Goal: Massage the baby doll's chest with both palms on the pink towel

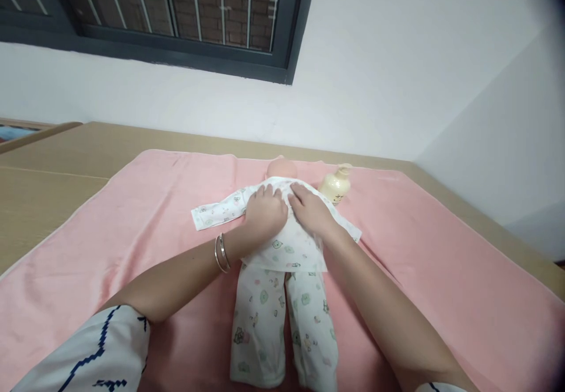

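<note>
A baby doll (281, 169) lies stretched out on a pink sheet, its rounded head at the far end. It wears a white printed top (289, 253) and matching printed trousers (260, 327). My left hand (266, 212) rests on the chest of the top, fingers laid over the cloth. Beside it, my right hand (311, 211) lies on the other side of the chest with its fingers extended. One sleeve (220, 211) reaches out to the left; my right forearm partly covers the other. The doll's hands and feet do not show.
A cream pump bottle (335, 186) stands on the pink sheet (176, 180), right of the doll's head. The sheet lies over a tan surface (110, 145) against a white wall (362, 74). A dark-framed barred window (286, 56) is above.
</note>
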`<state>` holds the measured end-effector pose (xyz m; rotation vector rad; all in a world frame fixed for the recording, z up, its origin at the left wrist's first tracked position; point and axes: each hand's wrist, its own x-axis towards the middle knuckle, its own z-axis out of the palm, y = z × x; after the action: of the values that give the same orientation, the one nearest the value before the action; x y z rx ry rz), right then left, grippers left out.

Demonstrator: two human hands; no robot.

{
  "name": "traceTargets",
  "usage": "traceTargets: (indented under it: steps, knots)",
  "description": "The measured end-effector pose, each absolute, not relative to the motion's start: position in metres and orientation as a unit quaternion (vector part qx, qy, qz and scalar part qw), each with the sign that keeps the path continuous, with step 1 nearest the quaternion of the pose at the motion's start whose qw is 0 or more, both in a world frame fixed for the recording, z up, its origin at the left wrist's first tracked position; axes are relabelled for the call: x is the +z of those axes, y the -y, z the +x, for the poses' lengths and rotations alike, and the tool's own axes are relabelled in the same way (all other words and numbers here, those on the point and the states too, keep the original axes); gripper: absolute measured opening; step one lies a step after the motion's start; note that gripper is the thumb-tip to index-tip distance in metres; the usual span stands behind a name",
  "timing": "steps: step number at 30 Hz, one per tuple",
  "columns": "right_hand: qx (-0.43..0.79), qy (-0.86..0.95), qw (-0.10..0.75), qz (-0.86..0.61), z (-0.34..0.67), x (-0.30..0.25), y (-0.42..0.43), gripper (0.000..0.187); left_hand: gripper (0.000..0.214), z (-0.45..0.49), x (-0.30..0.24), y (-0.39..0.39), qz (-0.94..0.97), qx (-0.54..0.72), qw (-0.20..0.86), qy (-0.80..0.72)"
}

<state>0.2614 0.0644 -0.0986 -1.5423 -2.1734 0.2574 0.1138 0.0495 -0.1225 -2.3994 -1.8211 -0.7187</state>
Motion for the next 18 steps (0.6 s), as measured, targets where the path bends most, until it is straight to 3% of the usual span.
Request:
traceTargets:
  steps: [3, 11, 18]
  knots:
    - [0.112, 0.782, 0.219, -0.573, 0.268, -0.105, -0.077, 0.055, 0.046, 0.120, -0.124, -0.042, -0.798, -0.230, 0.043, 0.556]
    - [0.055, 0.786, 0.204, -0.581, 0.233, -0.105, -0.040, 0.057, 0.043, 0.094, -0.119, -0.087, -0.810, -0.253, -0.066, 0.525]
    - [0.102, 0.784, 0.268, -0.551, 0.263, -0.115, -0.079, 0.051, 0.046, 0.117, -0.130, -0.055, -0.796, -0.263, 0.006, 0.545]
